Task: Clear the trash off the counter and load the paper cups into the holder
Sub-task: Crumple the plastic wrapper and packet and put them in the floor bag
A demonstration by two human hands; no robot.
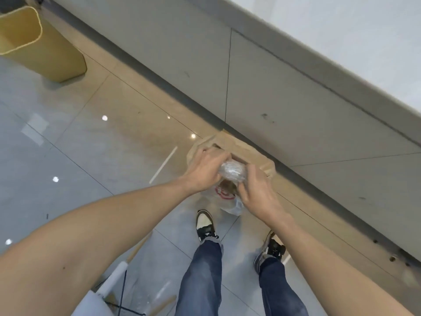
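Both of my hands hold a wad of crumpled clear plastic wrap (232, 171) out in front of me, above the floor. My left hand (205, 171) grips its left end and also pinches the edge of a brown paper bag (248, 151) that juts out behind the wad. My right hand (257, 188) closes on the wad's right end. A thin white plastic bag with a red logo (229, 200) hangs below the hands. A yellow trash bin (34, 44) stands open at the far left on the floor.
The white counter top (341, 26) runs diagonally across the upper right, with grey cabinet fronts (284, 106) below it. My legs and shoes (206, 224) stand on the glossy tiled floor. A white chair with wooden legs (109, 288) sits at the lower left.
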